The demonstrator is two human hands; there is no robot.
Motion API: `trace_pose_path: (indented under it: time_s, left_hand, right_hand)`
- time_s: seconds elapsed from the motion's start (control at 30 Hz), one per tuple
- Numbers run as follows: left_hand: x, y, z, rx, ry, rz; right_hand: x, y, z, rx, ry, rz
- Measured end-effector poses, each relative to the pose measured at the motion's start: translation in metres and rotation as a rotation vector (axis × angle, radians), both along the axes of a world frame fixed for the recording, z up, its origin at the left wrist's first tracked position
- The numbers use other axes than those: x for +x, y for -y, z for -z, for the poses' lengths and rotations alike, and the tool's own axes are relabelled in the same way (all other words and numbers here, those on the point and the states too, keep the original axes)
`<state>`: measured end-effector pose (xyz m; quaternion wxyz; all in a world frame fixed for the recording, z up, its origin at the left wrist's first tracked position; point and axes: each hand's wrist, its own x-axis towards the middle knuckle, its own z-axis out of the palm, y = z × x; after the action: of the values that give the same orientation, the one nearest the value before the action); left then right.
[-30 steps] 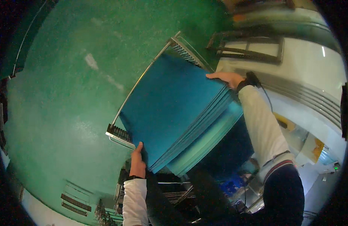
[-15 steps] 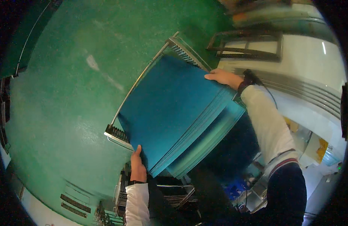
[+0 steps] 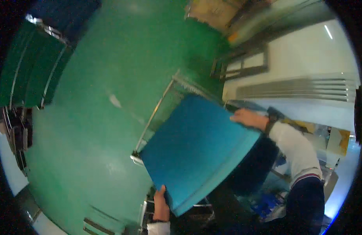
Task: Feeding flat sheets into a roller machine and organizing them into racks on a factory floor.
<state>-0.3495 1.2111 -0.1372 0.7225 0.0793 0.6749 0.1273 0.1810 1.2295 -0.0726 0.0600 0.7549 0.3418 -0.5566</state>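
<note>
A stack of large, thin blue sheets lies tilted between my hands, its lighter near edge facing me. My left hand grips the near left corner, thumb on top and the fingers hidden underneath. On the right side, my right hand holds the stack's edge, with the fingers partly hidden. Beyond the sheets stands a metal rack with slotted bars and a thin rail. The far part of the stack sits at or over this rack; motion blur hides whether it rests in the slots.
A white table at the right bears a dark frame and a row of metal rods. Cardboard-coloured items are at the far side. Dark green panels stand at the left on the green floor.
The view has shifted, so everything sits lower in it. The stack has drawn back from the rack's far rail toward me, and its fanned near edges now look closer together. Both hands keep hold.
</note>
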Motion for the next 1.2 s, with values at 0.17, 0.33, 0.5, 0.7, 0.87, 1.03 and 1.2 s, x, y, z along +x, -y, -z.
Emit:
trace_pose_path:
  time_s: [0.17,0.33,0.5,0.7,0.87,1.03,1.2]
  left_hand:
    - [-0.002,0.003,-0.135,-0.080,-0.166,0.208]
    - [0.000,-0.022,-0.290,-0.016,-0.075,0.489]
    - [-0.001,-0.047,-0.368,-0.016,-0.086,0.683]
    - [-0.006,-0.082,-0.388,0.212,0.106,0.941]
    - [0.004,-0.084,-0.395,0.279,0.064,1.092]
    - [0.037,-0.067,-0.416,0.311,0.126,1.282]
    - [0.064,-0.017,-0.459,0.921,0.061,2.023]
  right_hand:
    - [-0.013,0.104,-0.073,0.293,0.129,0.064]
    - [-0.065,0.194,-0.194,0.142,0.029,0.422]
    - [-0.150,0.278,-0.286,0.297,0.207,0.728]
    - [-0.283,0.351,-0.327,0.342,0.230,1.110]
    - [-0.362,0.400,-0.350,0.504,0.208,1.369]
    - [-0.416,0.435,-0.367,0.481,0.242,1.531]
    - [-0.435,0.484,-0.381,0.583,0.388,1.714]
